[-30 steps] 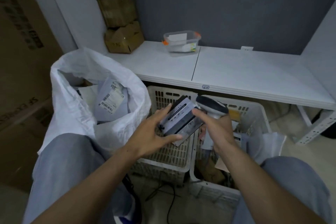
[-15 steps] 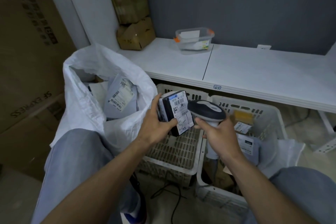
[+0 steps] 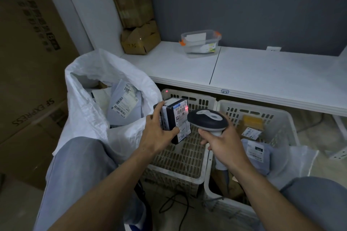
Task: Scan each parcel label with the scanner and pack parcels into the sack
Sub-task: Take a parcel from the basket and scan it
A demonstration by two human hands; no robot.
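Note:
My left hand [image 3: 156,133] grips a small black box parcel [image 3: 173,118] upright, its white label turned toward the scanner. My right hand [image 3: 224,145] holds the grey and black scanner [image 3: 207,120] by its handle, its head a short way right of the label. A red scan light shows on the label's barcode. The white sack [image 3: 88,110] stands open at the left, with a grey labelled mailer [image 3: 124,105] and other parcels inside.
Two white slotted baskets sit under the white table [image 3: 253,73]: the left basket [image 3: 187,155] below my hands, the right basket [image 3: 272,118] holding several parcels. A clear tub [image 3: 200,43] and stacked cardboard boxes [image 3: 137,18] stand at the back. Large cartons fill the left side.
My left hand has turned the box parcel upright so its label faces the scanner. The scanner's red light now falls on the barcode. The view has swung slightly left.

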